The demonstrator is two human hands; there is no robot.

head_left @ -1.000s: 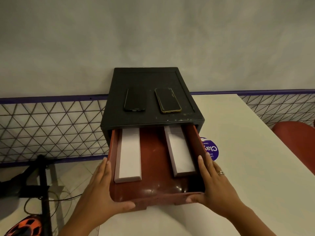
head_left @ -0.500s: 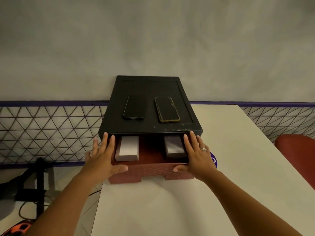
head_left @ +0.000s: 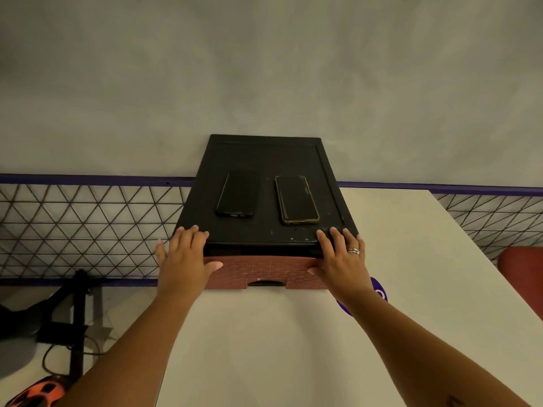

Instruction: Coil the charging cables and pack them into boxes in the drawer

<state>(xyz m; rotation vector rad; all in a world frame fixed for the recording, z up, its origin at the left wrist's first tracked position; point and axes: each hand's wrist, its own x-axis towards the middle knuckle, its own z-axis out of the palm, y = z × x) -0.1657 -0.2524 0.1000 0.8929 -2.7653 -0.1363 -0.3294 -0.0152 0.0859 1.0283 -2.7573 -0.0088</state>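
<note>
- White table [head_left: 293, 348]: runs away from me to the grey wall. The black cabinet stands at its far left end, back against the wall.
- Black cabinet [head_left: 264, 160]: long axis runs from me toward the wall, open side facing me.
- Drawer [head_left: 264, 271]: reddish woven-look front, straight ahead of both hands. It sits in the cabinet mouth, shut or very nearly so, with the front just proud of the black edge above it. The front runs left to right across me, and the slide axis runs away from me toward the wall. The handle notch at bottom centre faces me, midway between my hands.
- Boxes and cables: none in view. My guess is they are inside, behind the drawer front.
- Left hand [head_left: 183, 257]: flat, grasping nothing. Fingers are straight over the cabinet's front left corner, thumb lying along the drawer front.
- Right hand [head_left: 342, 259]: the same at the right corner, released and flat, thumb on the drawer front. Neither hand is nearer; each has one end.
- Any last push would go straight away from me, evenly from both ends, or the drawer may skew.
- Two phones [head_left: 236, 195] [head_left: 296, 199]: lying flat side by side on the cabinet top, long axes toward the wall, beyond my fingertips and not touched.
- Purple sticker [head_left: 380, 292]: on the table, partly under my right wrist.
</note>
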